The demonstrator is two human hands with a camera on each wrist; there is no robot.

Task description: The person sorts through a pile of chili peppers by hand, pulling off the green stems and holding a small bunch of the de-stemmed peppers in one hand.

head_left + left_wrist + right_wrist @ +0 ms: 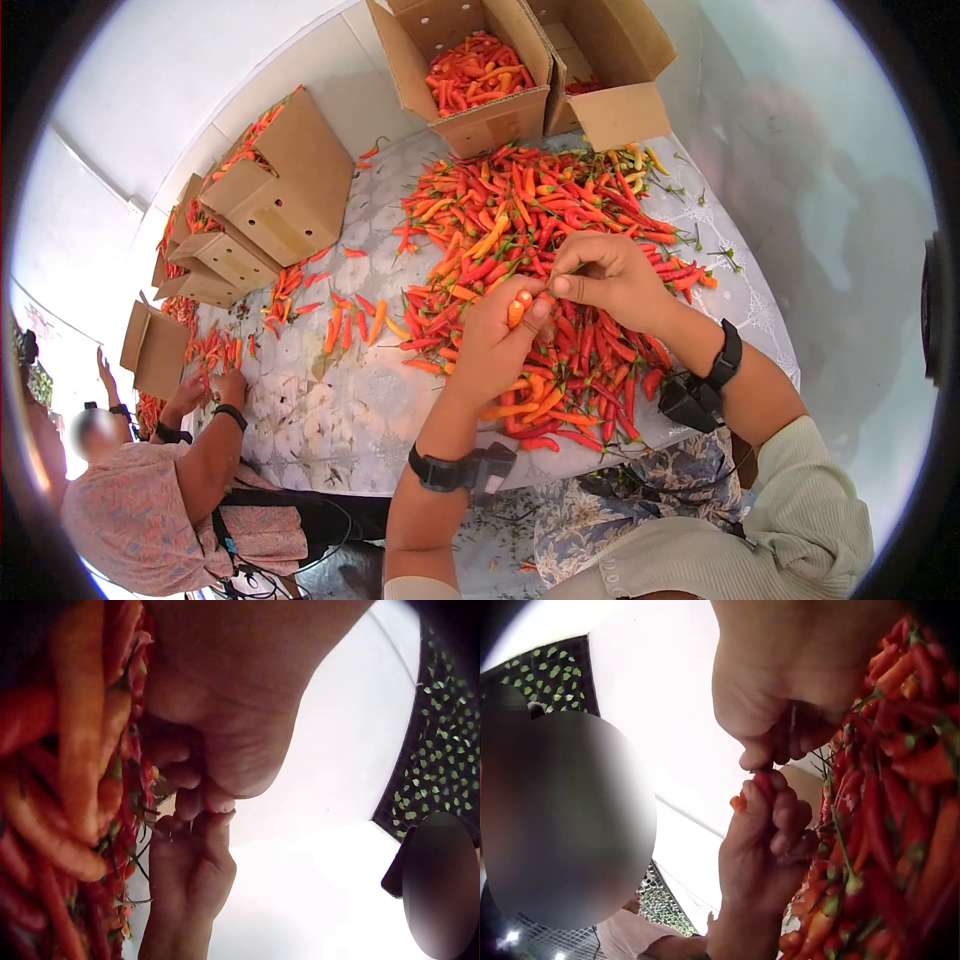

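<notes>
My left hand (493,345) is curled round a few chilli peppers (518,308), their pale, stemless ends showing beside the thumb. The right wrist view shows a red chilli (763,782) and an orange one poking out of that fist. Thumb and forefinger of my right hand (612,288) pinch at the stem end of a chilli, right against the left fingertips; the stem itself is mostly hidden. Both hands are over a large heap of red and orange chillies (590,375), many with green stems.
Cardboard boxes (500,122) holding chillies stand behind the heap, and more boxes (290,190) are at the left. Loose stems (727,259) lie on the patterned white tablecloth (300,410). Another person (170,510) works with chillies at the left side of the table.
</notes>
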